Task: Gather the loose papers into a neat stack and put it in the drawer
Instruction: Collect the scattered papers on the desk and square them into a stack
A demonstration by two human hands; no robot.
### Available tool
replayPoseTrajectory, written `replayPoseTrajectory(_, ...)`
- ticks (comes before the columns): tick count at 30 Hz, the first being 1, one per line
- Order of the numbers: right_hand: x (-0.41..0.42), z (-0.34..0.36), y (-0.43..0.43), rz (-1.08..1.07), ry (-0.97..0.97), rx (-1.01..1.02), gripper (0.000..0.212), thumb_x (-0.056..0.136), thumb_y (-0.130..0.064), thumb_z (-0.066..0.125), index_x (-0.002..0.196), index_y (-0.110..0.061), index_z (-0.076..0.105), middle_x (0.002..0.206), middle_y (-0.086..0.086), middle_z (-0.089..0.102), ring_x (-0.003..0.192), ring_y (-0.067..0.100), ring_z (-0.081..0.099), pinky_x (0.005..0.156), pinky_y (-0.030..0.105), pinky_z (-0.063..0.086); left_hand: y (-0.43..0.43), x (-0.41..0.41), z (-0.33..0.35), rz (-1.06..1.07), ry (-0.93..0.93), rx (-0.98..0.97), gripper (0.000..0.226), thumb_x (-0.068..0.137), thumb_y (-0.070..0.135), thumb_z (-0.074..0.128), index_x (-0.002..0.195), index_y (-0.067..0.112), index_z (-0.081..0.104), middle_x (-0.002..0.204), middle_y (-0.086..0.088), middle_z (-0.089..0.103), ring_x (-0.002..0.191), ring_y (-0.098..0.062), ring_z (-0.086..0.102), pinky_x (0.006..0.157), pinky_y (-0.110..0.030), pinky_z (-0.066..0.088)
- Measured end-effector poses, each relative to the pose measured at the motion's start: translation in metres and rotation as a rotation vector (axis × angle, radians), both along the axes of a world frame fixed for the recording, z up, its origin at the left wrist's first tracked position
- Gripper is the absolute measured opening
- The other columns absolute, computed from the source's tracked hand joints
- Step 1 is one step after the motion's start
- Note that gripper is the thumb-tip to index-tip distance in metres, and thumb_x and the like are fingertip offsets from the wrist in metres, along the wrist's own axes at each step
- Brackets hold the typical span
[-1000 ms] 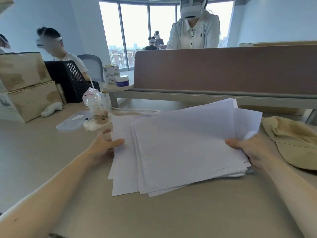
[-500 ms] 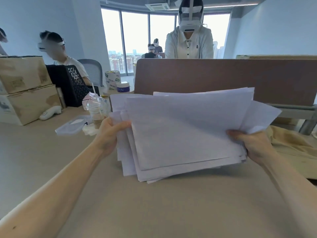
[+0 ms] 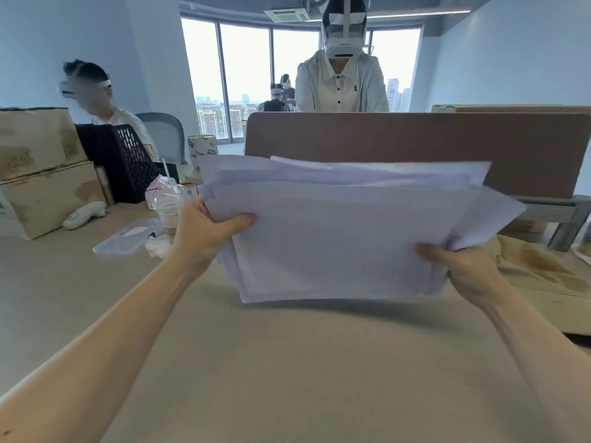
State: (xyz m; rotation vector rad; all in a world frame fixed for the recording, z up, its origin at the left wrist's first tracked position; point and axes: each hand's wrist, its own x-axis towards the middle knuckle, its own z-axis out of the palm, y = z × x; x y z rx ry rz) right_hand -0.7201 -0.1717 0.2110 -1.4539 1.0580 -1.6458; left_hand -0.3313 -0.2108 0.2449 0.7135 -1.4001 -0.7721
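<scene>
Left hand [image 3: 204,233]: clamped on the left edge of the sheaf of papers [image 3: 345,231], thumb on the near face, fingers hidden behind the sheets.
Right hand [image 3: 460,266]: clamped on the lower right corner of the papers, thumb on the near face, fingers hidden behind.
Papers: white, uneven sheaf, edges not aligned; held off the desk [image 3: 287,362] between both hands, tilted up toward the camera; a shadow lies on the desk below the lower edge.
Loose sheet corner: juts out past the right side of the sheaf, above the right hand.
Desk: beige top, bare under the papers.
Partition panel [image 3: 527,148]: brown, upright behind the papers.
Plastic cup [image 3: 169,209]: clear, domed lid with straw, on the desk just left of the papers, behind the left hand.
Clear plastic lid [image 3: 128,236]: flat on the desk, left of the cup.
Beige cloth [image 3: 550,276]: on the desk, right of the papers, beside the right hand.
Cardboard boxes [image 3: 41,167]: stacked, far left of the papers.
Black mesh file holder [image 3: 124,161]: between the boxes and the cup.
Drawer: not visible.
</scene>
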Motion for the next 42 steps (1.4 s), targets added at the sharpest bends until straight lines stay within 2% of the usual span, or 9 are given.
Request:
replayPoseTrajectory(3,0.009,-0.012,0.005,0.031,0.065,0.027,0.060,0.051,-0.046,0.091,0.100,-0.018,0.069,0.084,-0.012,0.076,0.078,0.008,0.072,0.060,0.019,0.056,-0.001,-0.004,-0.026,0.044,-0.106,0.102,0.041,0.059,0.009,0.091,0.096,0.013,0.073,0.090,0.003,0.079,0.085,-0.015,0.075,0.071,-0.028,0.059)
replayPoseTrajectory(9,0.019,-0.015,0.002,0.067,0.065,0.033,0.076,0.046,-0.051,0.092,0.111,-0.021,0.066,0.097,-0.012,0.076,0.093,0.011,0.070,0.064,0.020,0.057,-0.004,-0.004,-0.051,0.014,-0.144,0.178,0.045,0.068,-0.002,0.083,0.107,0.017,0.071,0.103,0.002,0.077,0.098,-0.016,0.072,0.083,-0.037,0.060)
replayPoseTrajectory(13,0.025,-0.013,-0.010,0.069,0.053,0.085,0.056,0.052,-0.028,0.092,0.103,-0.023,0.071,0.099,-0.003,0.077,0.090,0.012,0.072,0.080,0.037,0.059,-0.007,-0.019,-0.045,0.052,-0.135,0.207,0.048,0.066,-0.005,0.084,0.106,0.016,0.067,0.103,0.000,0.072,0.093,-0.014,0.068,0.083,-0.030,0.059)
replayPoseTrajectory(17,0.019,-0.002,-0.015,0.067,0.100,0.054,0.037,0.063,-0.018,0.081,0.098,-0.022,0.073,0.093,-0.005,0.077,0.095,0.020,0.072,0.074,0.030,0.059,-0.014,-0.012,-0.035,0.018,-0.131,0.230,0.056,0.053,0.014,0.095,0.103,0.021,0.070,0.099,0.002,0.077,0.092,-0.014,0.073,0.075,-0.032,0.062)
replayPoseTrajectory(20,0.023,-0.011,-0.014,0.089,0.071,0.062,0.046,0.057,-0.023,0.092,0.099,-0.020,0.073,0.095,-0.001,0.078,0.090,0.021,0.073,0.072,0.029,0.059,-0.009,-0.018,-0.039,-0.023,-0.126,0.288,0.073,0.039,0.035,0.096,0.105,0.024,0.068,0.100,0.006,0.077,0.092,-0.015,0.073,0.070,-0.030,0.061)
replayPoseTrajectory(23,0.028,-0.013,-0.015,0.075,0.063,0.025,0.047,0.061,-0.011,0.085,0.106,-0.016,0.071,0.100,0.000,0.077,0.092,0.018,0.072,0.076,0.034,0.058,-0.010,-0.024,-0.037,-0.001,-0.082,0.247,0.075,0.040,0.031,0.096,0.108,0.015,0.070,0.105,-0.004,0.076,0.098,-0.023,0.072,0.077,-0.038,0.060)
replayPoseTrajectory(30,0.029,-0.007,-0.021,0.062,0.026,0.029,0.060,0.047,-0.043,0.094,0.099,-0.020,0.074,0.097,-0.002,0.077,0.089,0.015,0.073,0.076,0.030,0.059,-0.009,-0.025,-0.031,0.005,-0.064,0.239,0.069,0.044,0.026,0.093,0.107,0.014,0.072,0.105,-0.006,0.076,0.098,-0.023,0.072,0.083,-0.044,0.060)
replayPoseTrajectory(35,0.031,0.003,-0.019,-0.005,0.039,0.012,0.034,0.062,-0.017,0.079,0.095,-0.015,0.071,0.084,-0.010,0.077,0.077,0.007,0.071,0.073,0.029,0.055,-0.003,-0.027,-0.015,0.115,-0.037,0.213,0.073,0.046,0.040,0.090,0.108,0.019,0.057,0.102,-0.002,0.070,0.086,-0.012,0.071,0.067,-0.028,0.058)
replayPoseTrajectory(42,0.058,0.030,-0.013,-0.338,-0.031,-0.029,0.052,0.067,-0.056,0.077,0.096,-0.014,0.067,0.092,-0.004,0.069,0.080,0.015,0.062,0.069,0.031,0.049,0.008,-0.063,0.017,0.411,0.139,0.271,0.050,0.076,0.060,0.072,0.085,0.015,0.052,0.084,0.006,0.049,0.076,-0.010,0.044,0.066,-0.025,0.035)
